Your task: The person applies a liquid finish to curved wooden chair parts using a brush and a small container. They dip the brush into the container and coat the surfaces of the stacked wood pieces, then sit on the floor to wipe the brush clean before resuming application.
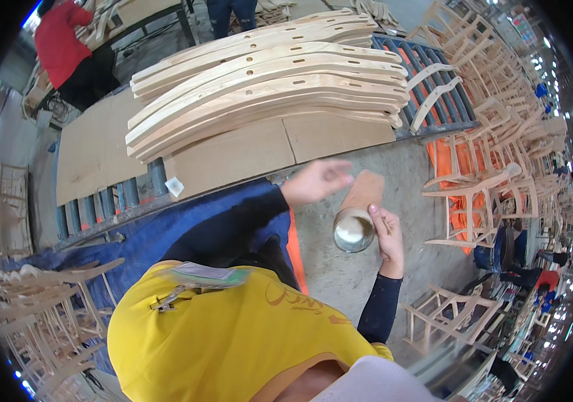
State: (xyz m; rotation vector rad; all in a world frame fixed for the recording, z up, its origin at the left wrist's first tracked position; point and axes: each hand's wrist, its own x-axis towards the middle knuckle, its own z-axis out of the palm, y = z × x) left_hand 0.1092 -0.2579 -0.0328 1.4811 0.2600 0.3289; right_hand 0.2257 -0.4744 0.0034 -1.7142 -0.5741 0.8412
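My right hand [388, 234] grips a round, clear-walled jar [353, 232] with whitish contents, its thumb at the rim. A flat tan piece [367, 187] with a rounded-off end sticks out beyond the jar, on the side away from me; whether it is sandpaper, card or thin wood I cannot make out. To the left of that piece, my left hand [316, 181] hangs in the air near the table edge, blurred, with fingers stretched apart and nothing visible in them. Curved, slotted wooden slats [266, 90] lie stacked in front of me.
The slats rest on cardboard [233, 149] over a roller conveyor [427, 77]. Two loose curved pieces [434, 100] lie on its rollers at the right. Wooden chair frames [477, 194] crowd the right side, more [52, 301] the lower left. A person in red [62, 40] stands far left.
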